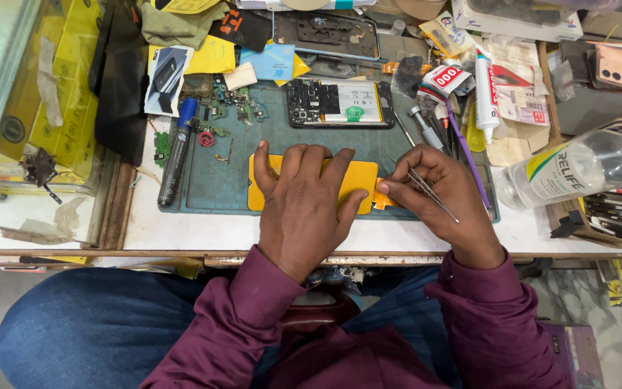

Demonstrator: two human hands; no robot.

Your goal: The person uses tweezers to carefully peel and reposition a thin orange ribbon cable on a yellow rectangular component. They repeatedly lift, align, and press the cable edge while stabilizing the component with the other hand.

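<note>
From the head camera, looking straight down, a yellow phone back cover (358, 180) lies flat on the near part of a dark green work mat (214, 180), close to the table's front edge. The left hand (304, 205) rests palm-down on top of it with the fingers spread and laid flat, covering most of its middle, so that only the left end and the right end of the cover show. The right hand (444, 198) sits just beside the cover's right end, its thumb and forefinger pinched narrow around a pair of thin metal tweezers (430, 193); the tips point toward the cover's right edge, where a small orange strip (384, 202) shows under the thumb, though whether the tips actually grip it cannot be told. Farther back on the mat lies an opened phone (340, 103) with its battery exposed, well apart from both hands. To the left, a black pen-like tool (176, 155) lies along the mat's edge, with small circuit parts (235, 108) near it. At the right a clear plastic bottle (577, 167) lies on its side, and a white glue tube (484, 94) stands near the mat's far right corner.
</note>
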